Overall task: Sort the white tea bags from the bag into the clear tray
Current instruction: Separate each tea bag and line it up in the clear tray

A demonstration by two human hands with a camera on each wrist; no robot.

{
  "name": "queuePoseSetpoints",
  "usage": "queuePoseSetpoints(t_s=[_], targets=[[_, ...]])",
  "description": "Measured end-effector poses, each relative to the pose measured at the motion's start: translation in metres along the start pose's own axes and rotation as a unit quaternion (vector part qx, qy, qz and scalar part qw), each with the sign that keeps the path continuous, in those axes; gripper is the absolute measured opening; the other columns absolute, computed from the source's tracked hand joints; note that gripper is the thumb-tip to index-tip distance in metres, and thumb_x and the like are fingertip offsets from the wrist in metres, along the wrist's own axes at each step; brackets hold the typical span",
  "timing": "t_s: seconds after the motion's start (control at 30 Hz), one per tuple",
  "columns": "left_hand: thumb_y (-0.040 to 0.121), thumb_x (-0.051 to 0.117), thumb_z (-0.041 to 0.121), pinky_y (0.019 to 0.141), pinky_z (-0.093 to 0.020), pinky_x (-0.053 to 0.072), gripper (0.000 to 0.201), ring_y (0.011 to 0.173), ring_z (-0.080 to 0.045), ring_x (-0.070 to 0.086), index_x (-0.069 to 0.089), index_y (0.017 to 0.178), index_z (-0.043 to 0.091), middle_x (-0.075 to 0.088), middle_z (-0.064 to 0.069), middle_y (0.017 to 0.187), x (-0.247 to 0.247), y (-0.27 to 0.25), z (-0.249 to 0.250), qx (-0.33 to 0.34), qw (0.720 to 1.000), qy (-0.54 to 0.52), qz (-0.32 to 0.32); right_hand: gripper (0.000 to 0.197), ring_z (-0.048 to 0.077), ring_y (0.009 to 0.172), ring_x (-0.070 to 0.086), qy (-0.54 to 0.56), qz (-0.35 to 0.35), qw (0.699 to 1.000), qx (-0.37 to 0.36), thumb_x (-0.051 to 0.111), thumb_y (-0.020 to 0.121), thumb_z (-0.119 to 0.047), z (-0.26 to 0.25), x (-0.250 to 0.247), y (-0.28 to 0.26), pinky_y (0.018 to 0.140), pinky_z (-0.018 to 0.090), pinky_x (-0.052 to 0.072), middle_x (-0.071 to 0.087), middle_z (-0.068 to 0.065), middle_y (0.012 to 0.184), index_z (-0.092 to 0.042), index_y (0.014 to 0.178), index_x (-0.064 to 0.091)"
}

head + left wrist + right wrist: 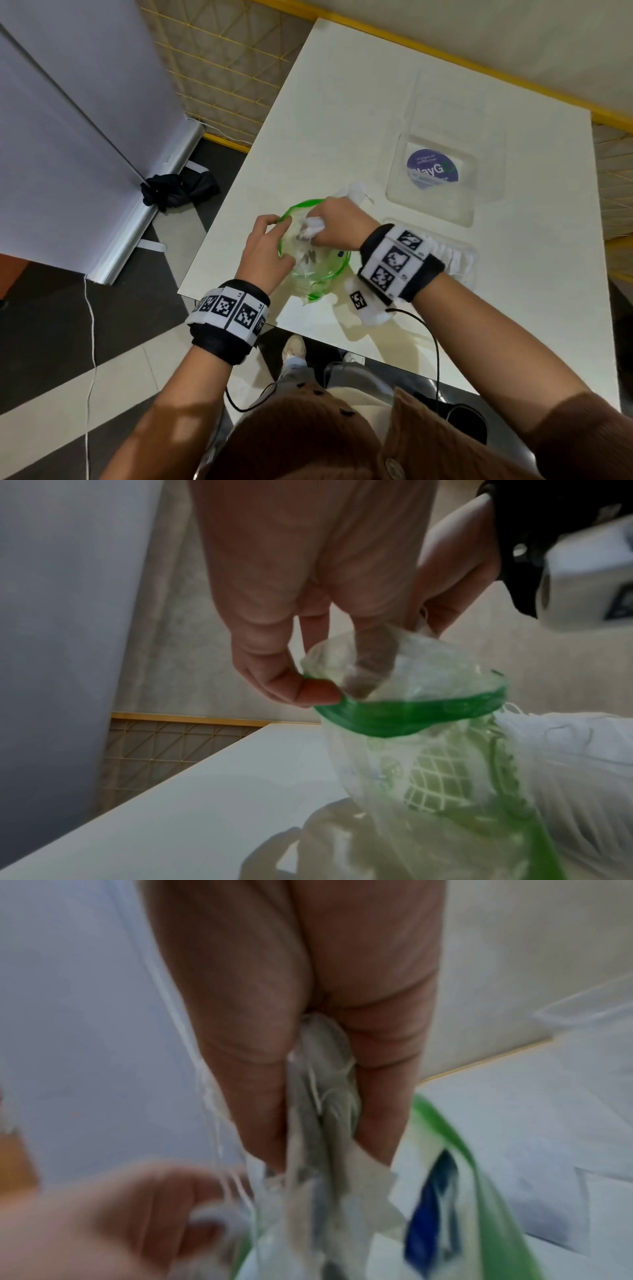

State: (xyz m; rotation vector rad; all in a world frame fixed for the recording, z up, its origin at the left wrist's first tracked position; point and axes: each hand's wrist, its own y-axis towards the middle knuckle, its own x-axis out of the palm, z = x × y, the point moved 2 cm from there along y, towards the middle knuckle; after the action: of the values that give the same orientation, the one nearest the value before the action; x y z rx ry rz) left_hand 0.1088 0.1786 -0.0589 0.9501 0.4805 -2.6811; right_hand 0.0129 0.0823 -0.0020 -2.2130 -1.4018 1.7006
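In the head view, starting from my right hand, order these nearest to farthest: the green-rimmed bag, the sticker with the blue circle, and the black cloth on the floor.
1. The green-rimmed bag: right under the right hand, which reaches into its mouth.
2. The sticker with the blue circle: farther back on the table, to the right, under clear plastic.
3. The black cloth: off the table, on the floor to the left.

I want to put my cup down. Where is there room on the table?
Bare white table lies beyond the green-rimmed clear plastic bag, left of the clear plastic tray. It is crowded near you, where both hands work at the bag.
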Motion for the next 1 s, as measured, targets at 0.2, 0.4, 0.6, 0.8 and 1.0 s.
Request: queuePoseSetpoints(t_s=[0.2,0.4,0.6,0.8,1.0], targets=[[0.085,0.061,0.007,0.105,-0.035,0.036,0.050,0.123,-0.027,0.044,0.050,0.133,0.011,0.039,-0.011,0.136,-0.006,0.002,-0.005,-0.034,0.999,-0.015,-0.016,0.025,0.018,0.074,0.053,0.296,0.093,0.951,-0.002,0.071,0.076,-0.010,0.023,-0.042,-0.032,0.065,0.032,0.044,0.064,0.019,0.083,0.005,0.096,0.068],[0.088,0.060,0.009,0.089,-0.023,0.044,0.021,0.112,-0.013,0.050,0.065,0.107,0.017,0.051,-0.008,0.124,-0.037,-0.001,0.001,0.029,0.980,-0.107,0.166,0.019,0.016,0.077,0.060,0.308,0.146,0.939,-0.046,0.070,0.077,-0.006,0.024,-0.070,-0.054,0.072,0.037,0.050,0.068,0.023,0.094,-0.003,0.096,0.071],[0.086,0.044,0.064,0.101,-0.047,0.043,0.055,0.117,-0.018,0.056,0.053,0.125,0.026,0.059,-0.001,0.126,-0.044,0.008,0.054,-0.066,0.880,-0.471,-0.023,0.014,0.008,0.069,0.057,0.291,0.094,0.944,-0.126,0.068,0.078,0.000,-0.009,-0.067,-0.061,0.059,0.022,0.047,0.066,0.007,0.080,-0.005,0.092,0.069],[0.074,0.023,0.085,0.088,-0.069,0.042,0.082,0.110,-0.042,0.059,0.062,0.119,0.028,0.062,-0.017,0.121,-0.020,-0.003,0.057,-0.181,0.719,-0.640,-0.200,0.018,0.014,0.087,0.060,0.249,0.242,0.930,-0.118,0.064,0.078,-0.003,-0.015,-0.064,-0.052,0.076,0.022,0.043,0.068,0.001,0.090,-0.012,0.092,0.071],[0.074,0.041,0.078,0.081,-0.062,0.049,0.078,0.109,-0.035,0.061,0.060,0.121,0.019,0.063,-0.012,0.121,-0.011,-0.001,0.060,-0.188,0.655,-0.710,-0.175,0.031,0.030,0.097,0.056,0.025,0.236,0.959,-0.158,0.064,0.075,-0.002,-0.020,-0.032,-0.046,0.080,0.034,0.042,0.058,0.012,0.109,-0.008,0.105,0.064]])
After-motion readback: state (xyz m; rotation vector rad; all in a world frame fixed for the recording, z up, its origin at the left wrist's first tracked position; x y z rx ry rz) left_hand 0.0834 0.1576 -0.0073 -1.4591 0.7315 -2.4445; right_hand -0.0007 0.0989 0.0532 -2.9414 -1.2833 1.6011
